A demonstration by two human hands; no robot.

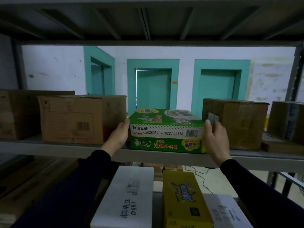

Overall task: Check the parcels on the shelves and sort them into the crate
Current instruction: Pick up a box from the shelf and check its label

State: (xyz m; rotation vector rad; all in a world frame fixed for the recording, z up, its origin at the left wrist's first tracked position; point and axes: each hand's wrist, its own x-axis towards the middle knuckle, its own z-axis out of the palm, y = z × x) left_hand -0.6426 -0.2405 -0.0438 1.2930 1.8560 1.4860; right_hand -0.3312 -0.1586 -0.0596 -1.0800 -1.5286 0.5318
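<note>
Centrally in the frame, green noodle carton (166, 129) set on grey shelf (65, 149), gripped at its sides by left hand (119, 134) and right hand (216, 139), fingers curled round its edges, flanked by brown boxes (80, 118).

The noodle box (166, 130) sits on the shelf (65, 149), front edge. Left of it stands a cardboard carton (79, 119), right of it another carton (236, 124). Below it, a white parcel (126, 198) lies.
</note>
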